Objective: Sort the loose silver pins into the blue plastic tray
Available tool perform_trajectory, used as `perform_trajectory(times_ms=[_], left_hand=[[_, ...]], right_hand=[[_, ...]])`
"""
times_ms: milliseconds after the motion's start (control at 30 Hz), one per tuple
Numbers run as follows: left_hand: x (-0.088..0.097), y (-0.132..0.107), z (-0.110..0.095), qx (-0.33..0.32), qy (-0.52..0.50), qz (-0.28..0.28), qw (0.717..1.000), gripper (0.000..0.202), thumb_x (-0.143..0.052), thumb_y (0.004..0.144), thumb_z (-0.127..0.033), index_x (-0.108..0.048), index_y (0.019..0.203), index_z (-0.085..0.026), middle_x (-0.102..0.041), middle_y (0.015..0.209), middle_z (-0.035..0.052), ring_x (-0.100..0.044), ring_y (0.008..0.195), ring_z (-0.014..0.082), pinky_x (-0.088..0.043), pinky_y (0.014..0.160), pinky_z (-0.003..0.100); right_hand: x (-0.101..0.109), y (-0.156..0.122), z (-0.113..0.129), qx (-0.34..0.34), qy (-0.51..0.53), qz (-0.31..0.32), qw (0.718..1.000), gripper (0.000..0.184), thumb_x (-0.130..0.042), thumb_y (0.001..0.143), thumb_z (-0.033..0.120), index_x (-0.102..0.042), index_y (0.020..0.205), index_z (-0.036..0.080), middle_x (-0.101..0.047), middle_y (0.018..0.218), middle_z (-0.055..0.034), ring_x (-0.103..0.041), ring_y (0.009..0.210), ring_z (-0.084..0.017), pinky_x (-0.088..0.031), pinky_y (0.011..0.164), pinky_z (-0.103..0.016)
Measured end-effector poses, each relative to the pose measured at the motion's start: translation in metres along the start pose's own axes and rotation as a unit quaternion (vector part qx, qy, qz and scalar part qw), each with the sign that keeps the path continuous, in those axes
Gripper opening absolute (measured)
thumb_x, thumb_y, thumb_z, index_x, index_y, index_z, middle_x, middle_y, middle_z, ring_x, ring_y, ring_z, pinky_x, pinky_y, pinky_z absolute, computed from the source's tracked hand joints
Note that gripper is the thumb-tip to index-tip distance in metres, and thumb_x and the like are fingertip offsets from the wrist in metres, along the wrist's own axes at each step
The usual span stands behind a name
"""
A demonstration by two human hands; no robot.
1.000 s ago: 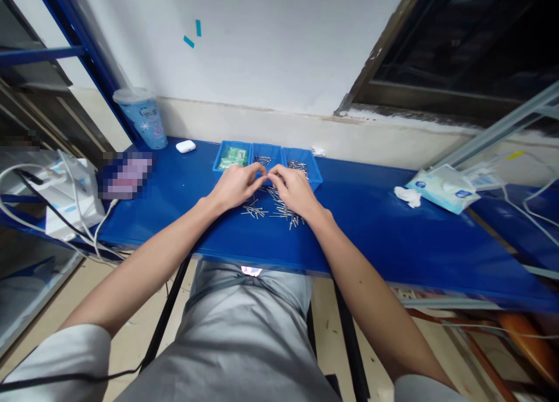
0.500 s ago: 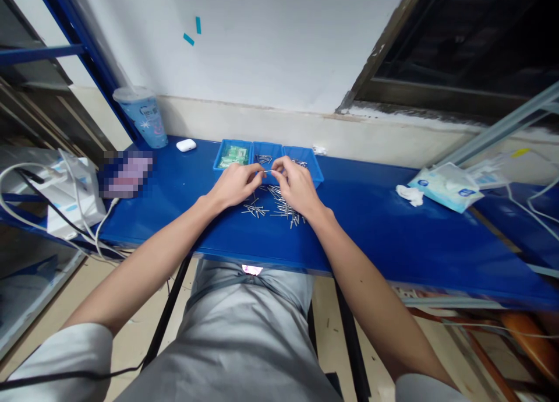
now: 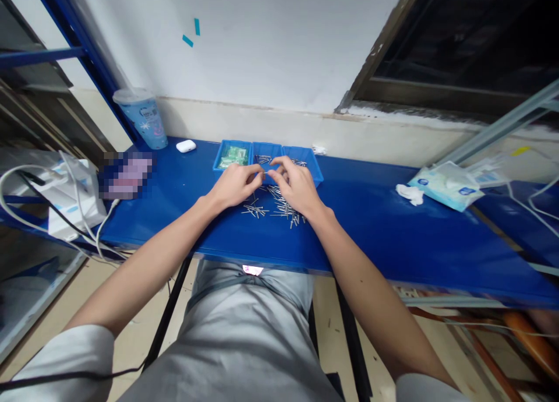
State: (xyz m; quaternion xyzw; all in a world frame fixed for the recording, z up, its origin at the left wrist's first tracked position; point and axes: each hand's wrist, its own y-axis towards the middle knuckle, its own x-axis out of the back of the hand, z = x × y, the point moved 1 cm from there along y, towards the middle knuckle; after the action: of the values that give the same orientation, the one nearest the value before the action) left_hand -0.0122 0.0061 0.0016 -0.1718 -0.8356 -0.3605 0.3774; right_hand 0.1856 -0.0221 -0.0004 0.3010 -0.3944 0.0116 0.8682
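My left hand (image 3: 236, 183) is closed in a pinch on one end of a thin metal pin (image 3: 266, 173). From the other side my right hand (image 3: 296, 185) has thumb and fingers at the pin's other end, so only a short bit shows between the fingertips. Below my hands, loose metal pins (image 3: 255, 208) lie in a small scatter. A larger pile of metal pins (image 3: 286, 207) is beside my right wrist, partly covered by it. Behind my hands stand joined blue bins: a left bin (image 3: 215, 160) with small green-and-clear packets (image 3: 234, 156), and others holding metal pins (image 3: 262, 158).
A blue cup (image 3: 146, 122) and a white earbud case (image 3: 186, 146) stand at the back left. White power strips (image 3: 74, 201) with cables sit at the left edge. To the right are a crumpled tissue (image 3: 409, 194) and a tissue pack (image 3: 449, 186) on the blue table (image 3: 371, 227).
My right fingertips have shifted slightly left along the pin, closer to my left fingertips, so less of it shows. My left hand stays in place.
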Motion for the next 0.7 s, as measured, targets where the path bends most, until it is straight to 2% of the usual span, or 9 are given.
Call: perform_trajectory(times_ms=[67,200,333,400,533,633,700], left_hand=[[0.0002,0.0002,0.0004,0.007,-0.003,-0.003,1.000,0.032,-0.046,0.101,-0.032,-0.072,0.089,-0.016,-0.053,0.054,-0.0023,-0.045,0.050,0.0137,-0.032,0.059,0.029],[0.0012,0.0003,-0.0006,0.008,-0.008,-0.004,1.000,0.033,-0.046,0.101,-0.031,-0.073,0.090,-0.016,-0.054,0.054,-0.0021,-0.046,0.051,0.0140,-0.033,0.061,0.029],[0.0015,0.0000,-0.0014,-0.003,-0.010,0.000,1.000,0.031,-0.047,0.099,-0.030,-0.073,0.090,-0.016,-0.054,0.054,-0.0025,-0.048,0.051,0.0138,-0.034,0.061,0.029],[0.0014,0.0000,-0.0008,-0.003,-0.009,-0.003,1.000,0.031,-0.047,0.100,-0.030,-0.073,0.090,-0.016,-0.053,0.054,-0.0026,-0.047,0.051,0.0136,-0.033,0.060,0.029],[0.0010,0.0000,0.0010,0.005,-0.009,-0.010,1.000,0.032,-0.046,0.101,-0.031,-0.073,0.090,-0.016,-0.054,0.054,-0.0024,-0.047,0.051,0.0138,-0.033,0.060,0.029],[0.0005,0.0000,0.0013,-0.002,-0.009,0.000,1.000,0.033,-0.046,0.100,-0.031,-0.073,0.090,-0.017,-0.055,0.055,-0.0022,-0.047,0.051,0.0137,-0.034,0.061,0.029],[0.0000,0.0000,0.0010,-0.009,-0.006,0.010,1.000,0.032,-0.047,0.100,-0.031,-0.072,0.089,-0.016,-0.054,0.055,-0.0024,-0.046,0.051,0.0134,-0.033,0.060,0.029]], right_hand=[[-0.0007,-0.0001,-0.0008,0.022,0.005,0.004,1.000,0.021,-0.052,0.103,0.032,-0.058,0.121,0.025,-0.071,0.095,-0.0042,-0.064,0.079,-0.021,-0.045,0.076,-0.034],[-0.0017,0.0006,-0.0024,0.043,-0.016,-0.001,0.999,0.012,-0.050,0.104,0.028,-0.061,0.104,0.025,-0.071,0.101,-0.0062,-0.064,0.088,-0.023,-0.044,0.079,-0.035],[-0.0010,0.0010,-0.0013,0.021,-0.027,-0.002,0.999,0.025,-0.047,0.106,0.035,-0.061,0.089,0.023,-0.070,0.090,-0.0055,-0.062,0.082,-0.022,-0.042,0.076,-0.034],[-0.0007,0.0009,-0.0004,0.013,-0.020,0.009,1.000,0.023,-0.049,0.106,0.037,-0.063,0.093,0.023,-0.071,0.088,-0.0046,-0.062,0.079,-0.021,-0.042,0.075,-0.034],[-0.0014,0.0006,-0.0002,0.030,-0.015,0.022,0.999,0.014,-0.052,0.103,0.030,-0.062,0.110,0.024,-0.073,0.098,-0.0051,-0.064,0.084,-0.022,-0.042,0.076,-0.033],[-0.0020,0.0006,-0.0012,0.029,-0.031,0.018,0.999,0.015,-0.048,0.105,0.029,-0.062,0.102,0.024,-0.073,0.099,-0.0058,-0.064,0.087,-0.023,-0.041,0.076,-0.033],[-0.0020,0.0006,-0.0010,0.022,-0.044,0.021,0.999,0.024,-0.045,0.106,0.033,-0.062,0.092,0.023,-0.072,0.093,-0.0058,-0.063,0.084,-0.023,-0.041,0.075,-0.033]])
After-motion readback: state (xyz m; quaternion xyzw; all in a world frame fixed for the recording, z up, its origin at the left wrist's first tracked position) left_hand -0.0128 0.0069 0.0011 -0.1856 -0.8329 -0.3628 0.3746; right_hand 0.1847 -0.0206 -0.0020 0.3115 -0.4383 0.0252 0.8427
